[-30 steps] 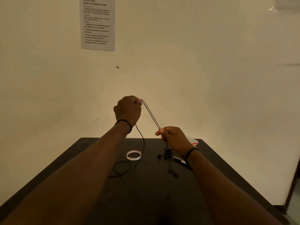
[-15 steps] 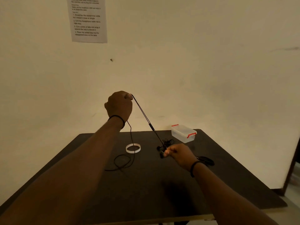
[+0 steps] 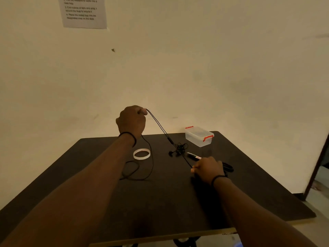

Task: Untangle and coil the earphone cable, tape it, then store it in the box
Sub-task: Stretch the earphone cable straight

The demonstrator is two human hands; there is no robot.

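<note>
Right hand [image 3: 207,168] dropped to table | both grips pinch cable [image 3: 161,128] | taut btwn, left hand [image 3: 131,120] high

A printed sheet [image 3: 85,12] hangs on the cream wall [image 3: 195,68] behind the dark table [image 3: 160,202].

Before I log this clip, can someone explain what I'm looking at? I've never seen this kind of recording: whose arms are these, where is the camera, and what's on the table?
There is no machine here. A person wears a camera on the head, looking forward and down, so the two arms are their own. The left hand is raised and pinches the black earphone cable; the right hand grips the same cable low near the table. Between them a tangle with the earbuds rests on the tabletop, and slack cable loops under the left arm. Also on the table: a ring of tape, a clear box with red clips, and a small tool, possibly a cutter. A printed sheet hangs on the wall.
</note>
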